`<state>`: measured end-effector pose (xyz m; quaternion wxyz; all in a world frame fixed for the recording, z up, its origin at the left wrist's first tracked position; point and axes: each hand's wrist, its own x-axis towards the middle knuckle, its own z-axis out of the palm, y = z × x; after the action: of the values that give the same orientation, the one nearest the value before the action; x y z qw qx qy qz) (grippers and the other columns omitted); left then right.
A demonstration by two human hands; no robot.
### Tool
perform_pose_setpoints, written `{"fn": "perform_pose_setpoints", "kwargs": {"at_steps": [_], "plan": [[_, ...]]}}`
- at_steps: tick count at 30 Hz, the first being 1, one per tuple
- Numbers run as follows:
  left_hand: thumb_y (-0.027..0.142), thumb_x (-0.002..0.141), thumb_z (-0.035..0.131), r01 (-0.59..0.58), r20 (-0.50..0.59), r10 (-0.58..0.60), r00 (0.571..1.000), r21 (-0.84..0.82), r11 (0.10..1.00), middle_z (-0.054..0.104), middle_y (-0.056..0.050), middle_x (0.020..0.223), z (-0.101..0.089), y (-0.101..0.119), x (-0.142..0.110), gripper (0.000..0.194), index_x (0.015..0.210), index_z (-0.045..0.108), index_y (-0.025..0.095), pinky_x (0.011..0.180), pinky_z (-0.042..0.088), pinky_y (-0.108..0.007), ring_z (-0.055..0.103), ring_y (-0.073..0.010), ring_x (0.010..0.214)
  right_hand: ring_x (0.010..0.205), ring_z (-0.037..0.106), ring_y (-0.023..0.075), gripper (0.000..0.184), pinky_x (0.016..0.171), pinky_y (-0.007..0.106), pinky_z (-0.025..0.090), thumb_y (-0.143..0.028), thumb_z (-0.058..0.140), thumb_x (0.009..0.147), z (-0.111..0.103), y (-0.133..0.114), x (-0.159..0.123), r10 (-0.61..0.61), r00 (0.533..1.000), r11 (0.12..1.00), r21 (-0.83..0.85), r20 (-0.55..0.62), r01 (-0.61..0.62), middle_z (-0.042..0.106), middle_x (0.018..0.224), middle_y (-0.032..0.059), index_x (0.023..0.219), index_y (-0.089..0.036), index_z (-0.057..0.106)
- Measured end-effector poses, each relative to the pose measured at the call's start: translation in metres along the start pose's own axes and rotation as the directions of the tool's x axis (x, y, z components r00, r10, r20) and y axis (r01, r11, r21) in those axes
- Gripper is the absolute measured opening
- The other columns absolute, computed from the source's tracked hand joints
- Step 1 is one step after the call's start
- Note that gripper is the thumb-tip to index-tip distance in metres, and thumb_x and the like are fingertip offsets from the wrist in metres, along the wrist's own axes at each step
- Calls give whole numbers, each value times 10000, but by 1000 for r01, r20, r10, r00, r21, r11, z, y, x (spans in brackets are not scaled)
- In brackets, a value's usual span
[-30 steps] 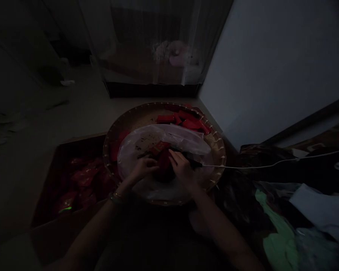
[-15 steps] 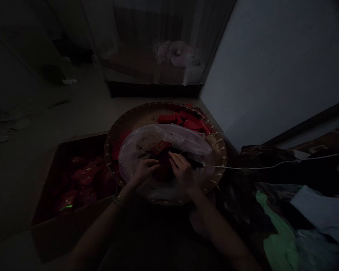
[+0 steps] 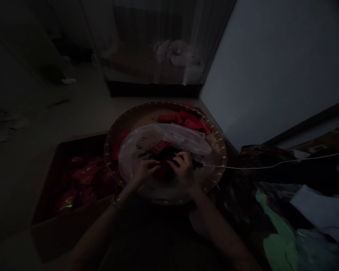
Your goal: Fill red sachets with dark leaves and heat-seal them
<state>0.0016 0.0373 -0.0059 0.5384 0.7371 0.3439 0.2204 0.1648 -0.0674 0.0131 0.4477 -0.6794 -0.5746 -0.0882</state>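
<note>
A dark red packet (image 3: pixel 164 171) lies between my hands over a round woven bamboo tray (image 3: pixel 222 145). My left hand (image 3: pixel 145 171) pinches its left edge, thumb and fingertips together. My right hand (image 3: pixel 183 167) is at its right edge, with thumb and forefinger closed on it and the other fingers bent above. Just beyond the packet is a black tool (image 3: pixel 197 164) with a white cord, partly hidden by my right hand. Another red packet (image 3: pixel 161 146) rests behind it. Clear plastic sheeting (image 3: pixel 130 150) lies under all this. The light is very dim.
Several red packets (image 3: pixel 193 123) lie along the tray's far right rim. To the left, a cardboard box (image 3: pixel 73 226) holds several red packets. The white cord (image 3: pixel 254 168) runs right across a pile of clothes (image 3: pixel 282 241). A wall (image 3: pixel 279 75) rises at the right.
My right hand's fingers have lifted and curled, where before they lay stretched along the packet. My left hand and the things in the tray have hardly moved.
</note>
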Motion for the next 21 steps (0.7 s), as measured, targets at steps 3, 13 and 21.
{"fn": "perform_pose_setpoints", "kwargs": {"at_steps": [3, 13, 21], "plan": [[323, 752, 631, -44, -45, 46, 998, 55, 998, 755, -55, 873, -1, 2, -1, 252, 915, 747, 169, 674, 523, -263, 687, -210, 789, 806, 523, 197, 186, 754, 353, 486, -257, 597, 864, -2, -1, 2, -49, 997, 998, -24, 54, 51, 585, 801, 73, 701, -186, 652], [342, 746, 649, -78, -112, 80, 991, 19, 997, 743, -38, 794, -3, -1, 1, 222, 853, 743, 171, 618, 514, -252, 667, -183, 702, 702, 604, 161, 138, 654, 282, 501, -302, 575, 828, -2, -8, 2, 259, 884, 878, 287, 389, -383, 658, 763, 31, 825, -187, 651], [358, 834, 575, -170, -65, 178, 982, 114, 979, 736, -66, 897, -6, -9, 5, 271, 965, 719, 169, 708, 534, -298, 670, -201, 789, 741, 620, 160, 488, 637, 302, 542, -534, 641, 731, 10, 6, -3, 289, 609, 468, 446, 738, -763, 689, 888, 52, 1019, -143, 679]]}}
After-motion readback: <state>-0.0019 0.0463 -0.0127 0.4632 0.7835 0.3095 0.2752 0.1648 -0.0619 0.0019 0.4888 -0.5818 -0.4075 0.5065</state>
